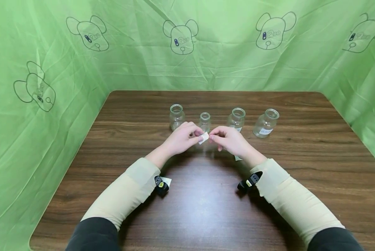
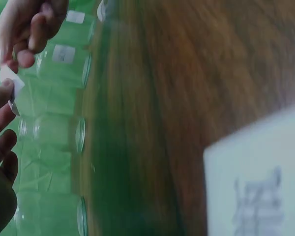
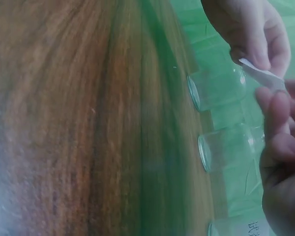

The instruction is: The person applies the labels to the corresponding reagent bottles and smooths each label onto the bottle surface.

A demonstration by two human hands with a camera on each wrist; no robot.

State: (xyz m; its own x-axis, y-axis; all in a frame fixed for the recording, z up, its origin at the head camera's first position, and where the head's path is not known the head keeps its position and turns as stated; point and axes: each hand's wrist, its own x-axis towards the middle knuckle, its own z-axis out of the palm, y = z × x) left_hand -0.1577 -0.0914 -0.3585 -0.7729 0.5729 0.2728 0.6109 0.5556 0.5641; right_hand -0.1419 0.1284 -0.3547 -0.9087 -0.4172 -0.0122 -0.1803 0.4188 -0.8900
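Observation:
In the head view my left hand (image 1: 185,136) pinches a small white label (image 1: 203,138) between thumb and forefinger. My right hand (image 1: 229,139) has thumb and forefinger together at the label's right corner, pinching it. The right wrist view shows the label (image 3: 263,76) slightly bent between the two hands. Right behind it stands a small clear glass jar (image 1: 204,120). A larger plain jar (image 1: 177,115) is behind my left hand. Behind my right hand, a jar (image 1: 236,118) bears a white label, partly hidden by the fingers.
Farther right stands another glass jar (image 1: 265,123) with a handwritten white label. One white paper piece (image 1: 166,181) lies beside the left wrist camera, another (image 1: 238,158) under the right wrist. Green cloth (image 1: 181,73) hangs around the brown wooden table (image 1: 127,125).

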